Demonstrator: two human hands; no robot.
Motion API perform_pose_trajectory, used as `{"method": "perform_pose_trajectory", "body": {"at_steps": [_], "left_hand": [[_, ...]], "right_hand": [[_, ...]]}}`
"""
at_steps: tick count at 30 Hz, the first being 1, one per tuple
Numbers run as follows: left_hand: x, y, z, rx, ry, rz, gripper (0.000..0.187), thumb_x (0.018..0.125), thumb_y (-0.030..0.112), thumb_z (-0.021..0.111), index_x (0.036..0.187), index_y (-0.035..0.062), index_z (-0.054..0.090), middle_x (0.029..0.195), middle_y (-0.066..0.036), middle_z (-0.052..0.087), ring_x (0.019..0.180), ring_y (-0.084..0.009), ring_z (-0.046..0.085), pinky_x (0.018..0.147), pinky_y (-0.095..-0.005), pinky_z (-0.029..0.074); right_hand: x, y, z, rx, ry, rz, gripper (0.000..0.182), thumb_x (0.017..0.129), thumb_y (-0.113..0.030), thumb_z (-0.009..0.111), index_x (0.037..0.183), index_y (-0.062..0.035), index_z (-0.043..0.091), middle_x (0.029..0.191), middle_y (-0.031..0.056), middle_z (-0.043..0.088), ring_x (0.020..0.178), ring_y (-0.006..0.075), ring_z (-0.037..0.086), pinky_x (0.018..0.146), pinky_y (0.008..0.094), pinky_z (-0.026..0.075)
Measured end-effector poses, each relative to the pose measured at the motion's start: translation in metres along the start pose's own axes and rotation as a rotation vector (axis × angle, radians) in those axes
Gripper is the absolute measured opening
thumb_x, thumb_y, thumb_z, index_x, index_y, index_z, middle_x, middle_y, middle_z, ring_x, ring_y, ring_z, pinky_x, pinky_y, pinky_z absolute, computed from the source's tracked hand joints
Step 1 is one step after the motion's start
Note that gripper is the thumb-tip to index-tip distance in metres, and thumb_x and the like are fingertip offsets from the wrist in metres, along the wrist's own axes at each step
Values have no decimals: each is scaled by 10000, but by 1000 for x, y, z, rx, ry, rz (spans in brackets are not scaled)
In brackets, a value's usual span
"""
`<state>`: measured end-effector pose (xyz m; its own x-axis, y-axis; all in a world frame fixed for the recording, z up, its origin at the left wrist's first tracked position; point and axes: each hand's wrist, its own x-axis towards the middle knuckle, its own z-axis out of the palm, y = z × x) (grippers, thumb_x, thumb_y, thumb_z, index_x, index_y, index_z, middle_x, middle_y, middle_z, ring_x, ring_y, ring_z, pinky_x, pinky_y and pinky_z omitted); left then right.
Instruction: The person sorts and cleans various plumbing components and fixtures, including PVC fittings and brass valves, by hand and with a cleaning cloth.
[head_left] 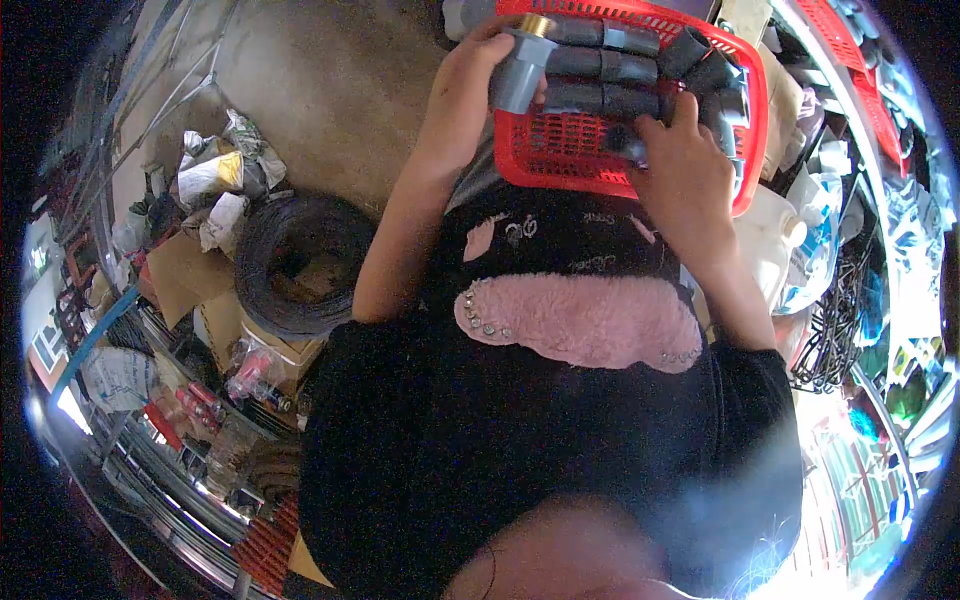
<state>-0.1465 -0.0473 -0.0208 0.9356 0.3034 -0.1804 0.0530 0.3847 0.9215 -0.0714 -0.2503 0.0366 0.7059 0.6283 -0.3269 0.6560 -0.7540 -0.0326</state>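
My left hand (466,95) grips a grey plastic pipe fitting (520,75) with a brass threaded end (537,24) pointing up, just left of the red basket (757,120). My right hand (688,180) reaches over the basket's near side. Its fingers are curled around a dark grey pipe fitting (625,143), which is blurred and partly hidden. Inside the basket, several grey fittings (605,66) lie in rows, and more are jumbled at the right (725,100).
A black coil of tubing or wire (265,265) lies on the floor at left, near crumpled bags (215,170) and an open cardboard box (190,275). At right are a white jug (765,235), a bundle of black metal pieces (835,320) and another red basket (835,30).
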Motion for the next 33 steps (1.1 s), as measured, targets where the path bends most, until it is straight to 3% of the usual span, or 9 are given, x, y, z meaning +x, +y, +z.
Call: {"method": "perform_pose_trajectory", "body": {"at_steps": [3,6,9,12,15,20,24,27,33], "left_hand": [[-1,-4,-4,-96,30,-28,424,979,296,389,1270,21,530,898,-107,643,779,-186,631,708,-332,526],[-3,0,2,-11,63,-1,438,988,311,411,1290,9,507,939,-115,646,782,-193,650,718,-337,542],[-6,0,13,132,7,152,384,998,261,490,1287,7,501,987,-94,640,886,-122,598,796,-267,480],[-11,1,14,244,-87,113,404,992,234,539,1329,20,479,1096,-73,615,984,-99,553,854,-255,452],[-10,3,19,332,-171,260,411,990,211,548,1362,56,468,1090,-45,615,955,-104,552,822,-261,450],[-14,13,23,291,-208,352,489,937,203,631,1382,79,472,1067,-35,620,967,-121,567,851,-288,455],[-14,19,20,529,-328,391,447,902,209,669,1305,69,538,1068,-71,636,1009,-162,602,888,-312,466],[-8,11,25,709,-316,415,393,888,214,678,1232,54,576,1105,-105,638,1051,-209,622,912,-333,475],[-14,4,34,948,-328,356,492,857,261,705,1295,94,553,1192,-152,633,1089,-322,621,939,-392,483]], "right_hand": [[-7,5,-16,176,9,21,414,717,-196,778,1088,-73,642,1174,158,505,980,353,627,776,432,548],[-6,23,0,475,306,-108,438,710,-261,794,1066,-51,650,1110,174,541,895,305,655,775,404,547],[2,40,15,852,377,-157,442,768,-237,776,1118,-17,619,1071,137,596,868,231,643,759,342,534],[-1,41,6,1471,82,84,439,804,-226,770,1139,-6,591,953,66,631,885,169,622,771,296,516],[-1,51,12,1647,-42,128,448,799,-183,777,1170,-39,572,906,35,655,877,130,621,778,256,500],[-8,33,6,1086,231,-56,447,717,-120,802,1122,-37,633,986,64,672,888,167,650,804,306,529],[-11,26,0,704,380,-136,486,651,-88,779,1125,-129,680,1059,52,653,925,234,668,820,356,536],[-14,23,-7,564,412,-121,456,674,-114,777,1115,-192,691,1031,26,626,895,203,662,736,335,553],[-17,20,-10,212,477,-178,355,742,-124,703,1077,-240,703,1072,14,600,879,185,645,700,326,568]]}}
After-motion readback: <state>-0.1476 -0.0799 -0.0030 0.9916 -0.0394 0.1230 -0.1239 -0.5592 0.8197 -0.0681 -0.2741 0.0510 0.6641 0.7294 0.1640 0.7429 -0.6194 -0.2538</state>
